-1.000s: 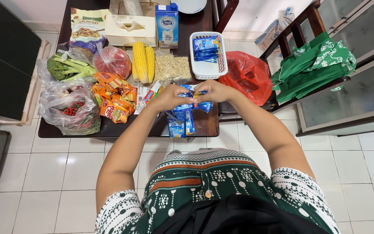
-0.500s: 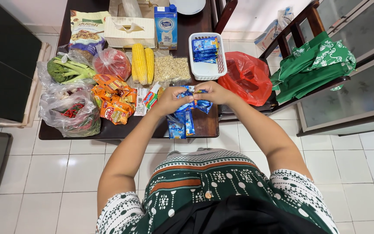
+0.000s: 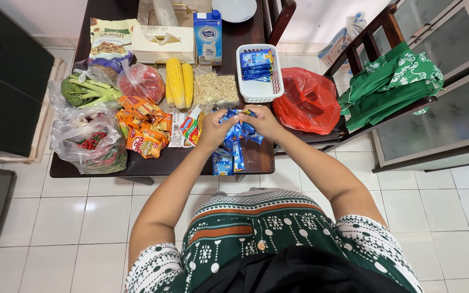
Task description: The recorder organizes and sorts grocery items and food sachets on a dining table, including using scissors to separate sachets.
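the white basket (image 3: pixel 260 93) holds blue sachets (image 3: pixel 257 64); just below it the left hand (image 3: pixel 213 129) and right hand (image 3: pixel 262 120) both grip a blue sachet strip (image 3: pixel 238 132), partly hidden by fingers.

Even, bright indoor light filled the scene, and shadows stayed soft and short. The white floor tiles (image 3: pixel 71 217) showed faint sheen, the plastic bags (image 3: pixel 88 142) small glints. Focus was sharp throughout, with no motion blur. Straight lines bowed slightly toward the edges.
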